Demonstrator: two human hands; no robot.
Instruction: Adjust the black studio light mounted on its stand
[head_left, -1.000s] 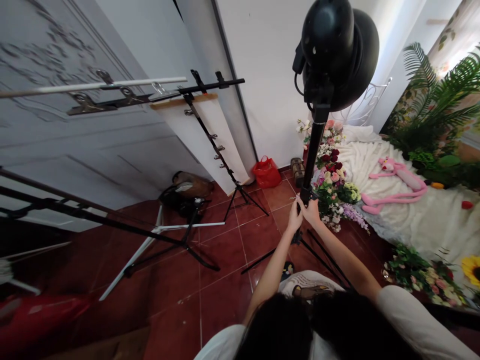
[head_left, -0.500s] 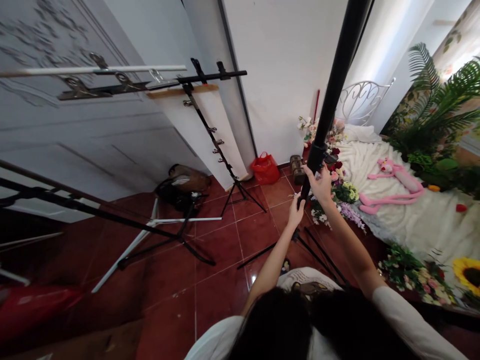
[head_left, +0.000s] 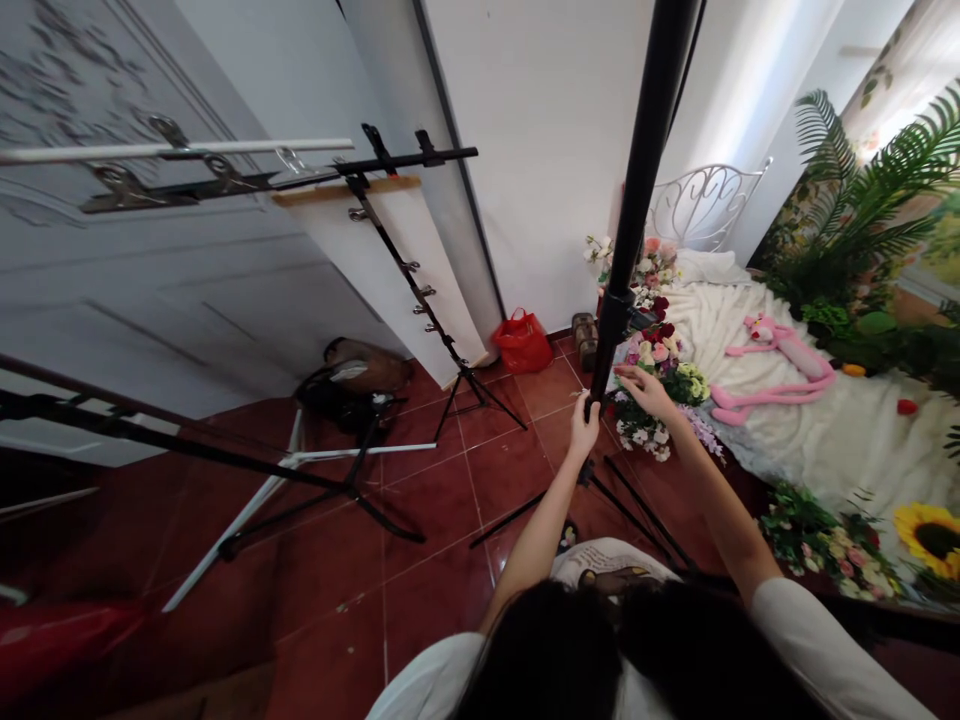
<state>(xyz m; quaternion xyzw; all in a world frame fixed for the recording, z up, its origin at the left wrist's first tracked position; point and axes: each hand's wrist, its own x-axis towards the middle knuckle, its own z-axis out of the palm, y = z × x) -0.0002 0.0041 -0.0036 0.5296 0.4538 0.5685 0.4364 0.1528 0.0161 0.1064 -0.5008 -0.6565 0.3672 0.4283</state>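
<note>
A thick black light stand (head_left: 637, 180) rises in front of me and leaves the top of the view; its tripod legs (head_left: 630, 508) spread on the tiled floor. My left hand (head_left: 584, 426) is wrapped round its lower tube. Just right of the tube, below the black locking collar (head_left: 616, 312), my right hand (head_left: 646, 390) is off the stand with its fingers apart and holds nothing. Artificial flowers (head_left: 660, 350) show behind the collar and right hand.
A second black stand (head_left: 397, 250) with clips and a hanging white sheet (head_left: 442, 290) stands left. Behind are a red bag (head_left: 523, 343) and a brown case (head_left: 584, 342). At right, a pink plush toy (head_left: 787, 360) lies on cream fabric (head_left: 795, 460). Stand legs (head_left: 360, 490) cross the left floor.
My right hand has let go of the stand near the collar and moved slightly down and right. My left hand keeps its hold. The whole view has shifted a little.
</note>
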